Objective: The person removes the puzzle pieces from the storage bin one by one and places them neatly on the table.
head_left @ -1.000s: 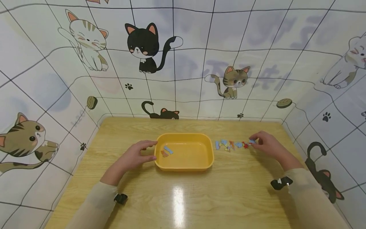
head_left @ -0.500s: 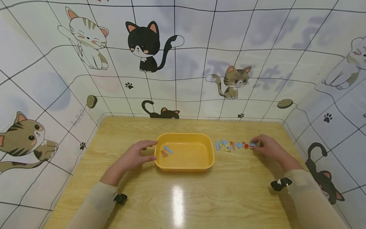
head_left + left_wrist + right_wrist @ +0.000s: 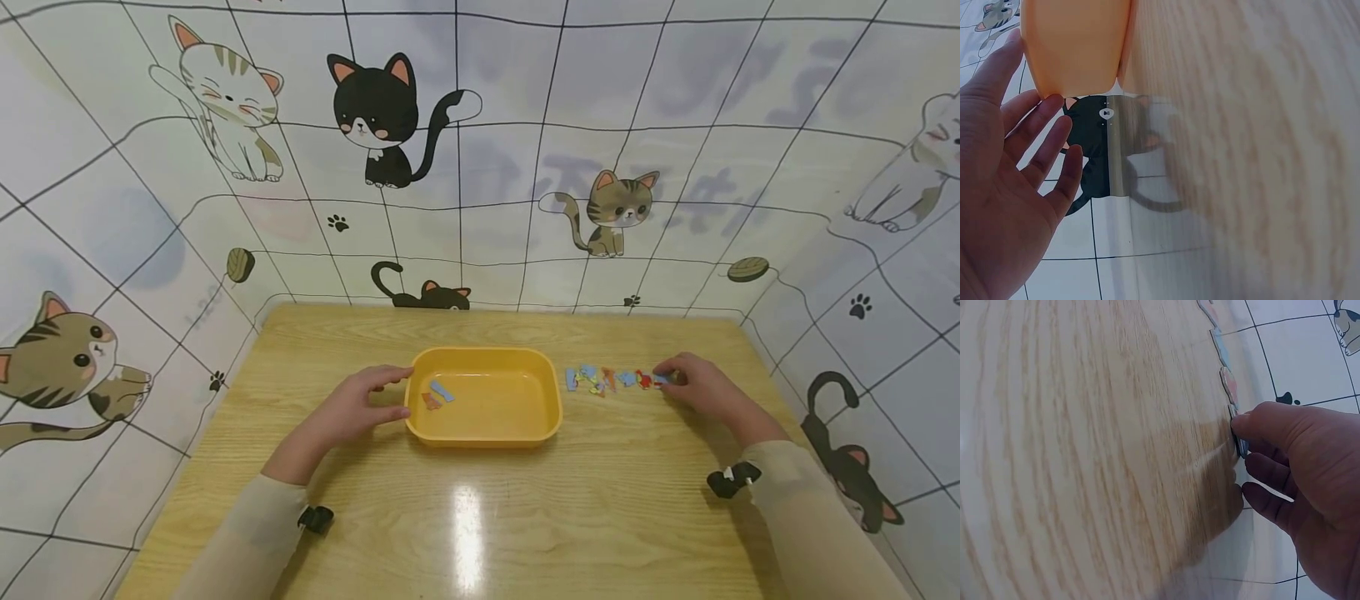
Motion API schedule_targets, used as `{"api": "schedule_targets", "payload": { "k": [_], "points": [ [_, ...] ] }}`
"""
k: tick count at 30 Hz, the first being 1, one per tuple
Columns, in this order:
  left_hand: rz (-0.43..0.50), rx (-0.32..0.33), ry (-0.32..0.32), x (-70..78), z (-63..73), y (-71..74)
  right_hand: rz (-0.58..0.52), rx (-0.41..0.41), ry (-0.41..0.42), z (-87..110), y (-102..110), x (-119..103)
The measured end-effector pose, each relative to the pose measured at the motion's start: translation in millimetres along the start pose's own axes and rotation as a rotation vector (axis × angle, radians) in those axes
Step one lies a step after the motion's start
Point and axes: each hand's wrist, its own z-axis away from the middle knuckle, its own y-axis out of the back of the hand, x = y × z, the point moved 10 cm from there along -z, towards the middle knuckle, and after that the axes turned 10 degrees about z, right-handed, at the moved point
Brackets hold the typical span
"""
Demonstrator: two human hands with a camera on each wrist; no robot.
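Note:
A yellow tray (image 3: pixel 517 400) lies mid-table, with one blue strip-like piece (image 3: pixel 442 391) and an orange piece (image 3: pixel 431 402) at its left end. My left hand (image 3: pixel 362 407) touches the tray's left rim with spread, relaxed fingers; the left wrist view shows its fingertips against the tray (image 3: pixel 1079 50). Right of the tray runs a row of small, flat, puzzle-like pieces in blue, yellow, orange and red. At the row's right end, my right hand (image 3: pixel 701 385) pinches a blue puzzle-like piece (image 3: pixel 1240 442), thumb on top, beside a red piece (image 3: pixel 643 379). Its fingers partly hide it.
The wooden table (image 3: pixel 375 517) meets a wall cloth (image 3: pixel 495 225) printed with cats and grid lines at the back and sides. An orange piece (image 3: pixel 608 380) and a blue piece (image 3: pixel 572 380) lie in the row nearer the tray. Light glares on the table's front.
The blue piece under my right hand was tilted up a little, came down flat at the row's right end, then shifted slightly left toward the red piece. My left hand and the tray stay put.

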Motion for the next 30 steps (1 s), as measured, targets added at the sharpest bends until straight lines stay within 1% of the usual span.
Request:
{"api": "schedule_targets", "payload": {
  "k": [8,19,24,30],
  "points": [
    [0.013,-0.002,-0.002,-0.5,-0.6,-0.1,-0.027,-0.007,-0.003,-0.3,-2,2],
    [0.013,-0.009,0.004,0.2,0.5,-0.3,-0.053,0.002,-0.001,2.0,-2,0],
    [0.018,-0.010,0.004,1.2,0.5,-0.5,-0.059,0.025,-0.001,3.3,1,-4],
    [0.019,-0.010,0.003,1.9,0.9,-0.3,-0.062,0.091,0.023,3.8,10,-18]
  ]
}}
